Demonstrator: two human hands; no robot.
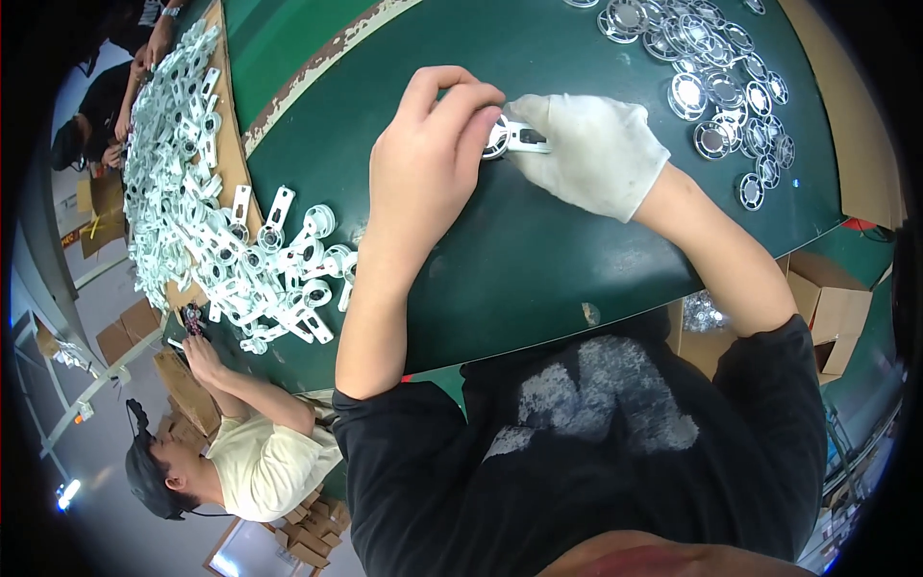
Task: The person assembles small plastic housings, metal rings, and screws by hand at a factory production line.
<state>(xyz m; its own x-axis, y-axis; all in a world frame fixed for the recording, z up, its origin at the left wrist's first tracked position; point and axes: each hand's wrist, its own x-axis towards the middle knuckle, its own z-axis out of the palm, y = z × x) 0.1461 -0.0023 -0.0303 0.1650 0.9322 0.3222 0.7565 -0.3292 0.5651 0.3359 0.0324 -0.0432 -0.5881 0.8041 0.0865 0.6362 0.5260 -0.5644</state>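
Observation:
Over the green table, both my hands meet on one pale white plastic part with a round spoked end and a slotted arm. My bare left hand closes its fingers around the round end. My right hand, in a white glove, grips the slotted arm from the other side, its fingertips partly hidden. Whether a silver ring is seated on the round end is too small to tell. A heap of similar white parts lies to the left. Several silver spoked discs are scattered at the upper right.
The white heap spreads over a cardboard sheet on the green table. Cardboard lines the table's right edge, with an open carton below. A co-worker in a cream shirt works at lower left; others work at the upper left.

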